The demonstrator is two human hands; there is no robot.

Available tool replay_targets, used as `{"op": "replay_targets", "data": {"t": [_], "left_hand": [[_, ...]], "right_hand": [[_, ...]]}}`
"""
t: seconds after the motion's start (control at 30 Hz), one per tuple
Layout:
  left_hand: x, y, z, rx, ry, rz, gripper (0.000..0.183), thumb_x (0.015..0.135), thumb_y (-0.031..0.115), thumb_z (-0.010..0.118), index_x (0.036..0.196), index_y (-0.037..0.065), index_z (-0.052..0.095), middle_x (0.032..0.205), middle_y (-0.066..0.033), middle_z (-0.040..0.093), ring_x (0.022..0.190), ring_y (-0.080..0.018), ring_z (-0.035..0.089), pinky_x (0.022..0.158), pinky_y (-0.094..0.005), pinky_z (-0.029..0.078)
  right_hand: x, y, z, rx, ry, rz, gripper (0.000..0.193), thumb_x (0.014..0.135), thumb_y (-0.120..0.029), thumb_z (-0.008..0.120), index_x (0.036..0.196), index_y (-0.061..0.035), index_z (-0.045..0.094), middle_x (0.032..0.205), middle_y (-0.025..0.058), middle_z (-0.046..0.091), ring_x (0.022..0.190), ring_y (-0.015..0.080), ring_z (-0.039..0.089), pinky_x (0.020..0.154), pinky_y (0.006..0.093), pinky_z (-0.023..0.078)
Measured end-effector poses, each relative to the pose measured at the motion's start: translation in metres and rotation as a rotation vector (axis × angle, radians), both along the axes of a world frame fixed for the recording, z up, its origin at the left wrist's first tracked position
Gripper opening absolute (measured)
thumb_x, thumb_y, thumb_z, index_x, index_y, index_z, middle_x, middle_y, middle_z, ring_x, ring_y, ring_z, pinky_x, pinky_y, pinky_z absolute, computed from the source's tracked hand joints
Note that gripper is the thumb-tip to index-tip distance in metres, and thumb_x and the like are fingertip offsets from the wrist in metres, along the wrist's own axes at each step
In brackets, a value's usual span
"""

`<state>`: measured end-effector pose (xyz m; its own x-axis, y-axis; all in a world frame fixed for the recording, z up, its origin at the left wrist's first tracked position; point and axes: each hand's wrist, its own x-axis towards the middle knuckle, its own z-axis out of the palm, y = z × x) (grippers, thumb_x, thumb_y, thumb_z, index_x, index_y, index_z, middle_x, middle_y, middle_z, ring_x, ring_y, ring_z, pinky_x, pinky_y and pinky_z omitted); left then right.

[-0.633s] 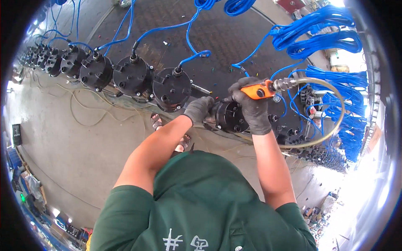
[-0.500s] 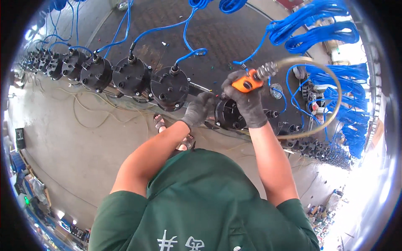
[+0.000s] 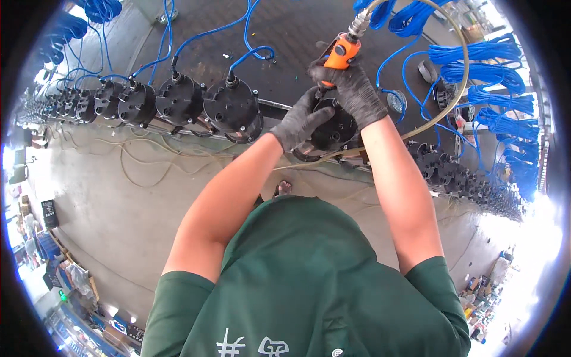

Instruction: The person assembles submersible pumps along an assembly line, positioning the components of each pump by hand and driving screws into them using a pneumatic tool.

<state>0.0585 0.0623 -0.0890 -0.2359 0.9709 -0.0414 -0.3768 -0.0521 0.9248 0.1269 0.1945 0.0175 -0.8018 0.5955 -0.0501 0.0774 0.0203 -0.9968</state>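
My gloved right hand [image 3: 355, 95] is closed round an orange air screwdriver [image 3: 340, 55]. Its lower end points down at the far edge of a black round housing [image 3: 334, 132], where my fingers hide the tip. A metal fitting [image 3: 360, 24] joins the tool to a translucent hose [image 3: 466, 65]. My gloved left hand [image 3: 300, 122] grips the left side of that same housing, with the thumb across its top and the index finger close to the tool's tip. Just to the left stands another black round housing [image 3: 232, 107] with a blue cable [image 3: 241, 64] coming out of it.
Several more black housings [image 3: 135, 104] run along the bench edge to both sides. Coiled blue cables [image 3: 476, 53] lie at the right and far side. Loose hoses [image 3: 148, 152] trail over the floor [image 3: 125, 208]. Small screws lie on the dark bench top [image 3: 205, 56].
My left hand has moved right onto the housing beside the tool. The right hand and screwdriver have shifted up and left, the tool now tilting more upright. The whole view has shifted slightly.
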Motion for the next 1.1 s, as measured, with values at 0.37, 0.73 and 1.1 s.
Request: {"op": "replay_targets", "data": {"t": [0.37, 0.73, 1.1], "left_hand": [[0.000, 0.012, -0.009, -0.009, -0.187, -0.090, 0.076, 0.086, 0.012, 0.076, 0.151, 0.005, 0.037, 0.137, -0.0101, 0.055, 0.126, -0.0222, 0.053, 0.111, -0.0378, 0.042], [0.007, 0.005, -0.004, 0.027, -0.194, 0.008, 0.075, 0.085, 0.015, 0.077, 0.149, 0.005, 0.040, 0.132, -0.0122, 0.059, 0.124, -0.0225, 0.053, 0.110, -0.0366, 0.040], [0.006, 0.007, -0.012, 0.013, -0.140, 0.019, 0.075, 0.083, 0.017, 0.078, 0.147, 0.003, 0.040, 0.132, -0.0127, 0.059, 0.124, -0.0240, 0.053, 0.109, -0.0388, 0.043]], "right_hand": [[0.015, -0.013, -0.003, 0.133, 0.167, -0.124, 0.037, 0.074, -0.010, 0.080, 0.107, -0.0063, 0.063, 0.093, 0.0024, 0.068, 0.085, 0.0146, 0.066, 0.080, 0.0302, 0.056], [0.030, -0.022, -0.011, 0.117, 0.260, -0.023, 0.043, 0.075, -0.013, 0.085, 0.113, -0.0047, 0.067, 0.097, 0.0022, 0.073, 0.090, 0.0148, 0.069, 0.086, 0.0326, 0.056], [0.016, -0.014, -0.013, 0.357, 0.078, -0.190, 0.034, 0.075, -0.007, 0.082, 0.106, -0.0052, 0.068, 0.093, 0.0002, 0.070, 0.085, 0.0144, 0.067, 0.079, 0.0296, 0.057]]}}
